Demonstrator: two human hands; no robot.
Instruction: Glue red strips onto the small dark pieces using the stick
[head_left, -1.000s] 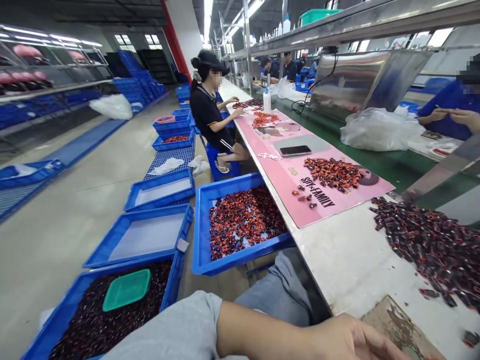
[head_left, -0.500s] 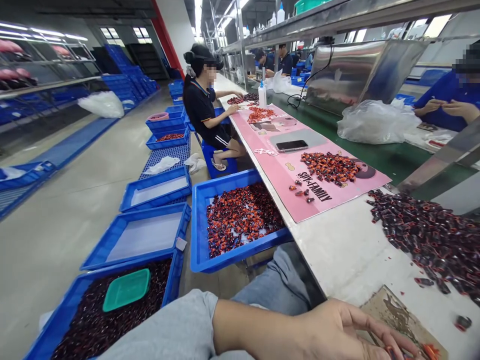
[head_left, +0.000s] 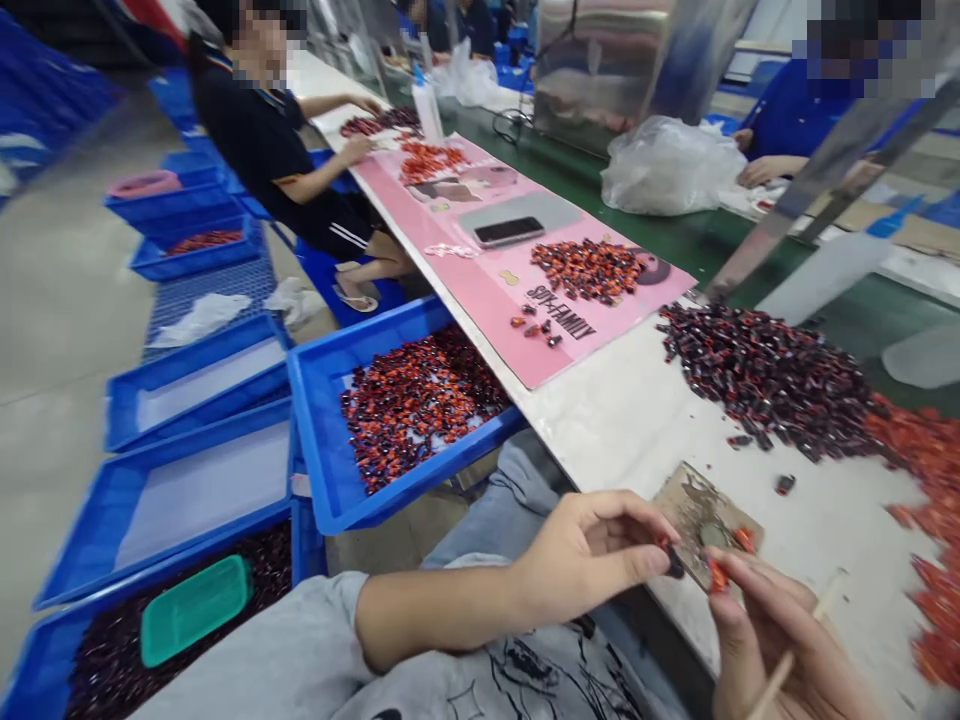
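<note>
1. While your left hand [head_left: 589, 555] pinches a small dark piece [head_left: 676, 566] between thumb and forefinger, its other fingers curl loosely beneath, right at the edge of a worn brown card [head_left: 694, 510].
2. Your right hand [head_left: 780, 640] is closed around a thin wooden stick [head_left: 780, 672], and an orange piece [head_left: 718, 575] sits at its fingertips [head_left: 724, 565]. You can't tell whether that piece is pinched or only touching.
3. The card lies on a steel-topped bench [head_left: 622, 440], with another orange piece [head_left: 744, 540] on its corner. A loose dark piece [head_left: 784, 484] sits near it at 1 o'clock.
4. At 1 o'clock, a big heap of dark pieces [head_left: 765, 380] spreads across the bench. At 3 o'clock, a heap of orange pieces [head_left: 930, 500] touches its far edge.
5. At 11 o'clock, a pink printed mat [head_left: 480, 300] carries a phone [head_left: 508, 232] and a smaller pile of dark-and-orange pieces [head_left: 585, 270].
6. At 10 o'clock, a blue plastic tray [head_left: 322, 400] holds mixed dark and orange pieces. At 9 o'clock, a green scoop tray [head_left: 193, 610] rests on dark pieces in another blue tray [head_left: 150, 590].
7. A co-worker in black [head_left: 255, 150] sits at 11 o'clock, hands [head_left: 356, 147] at the bench; another in blue [head_left: 832, 90] works at 1 o'clock.
</note>
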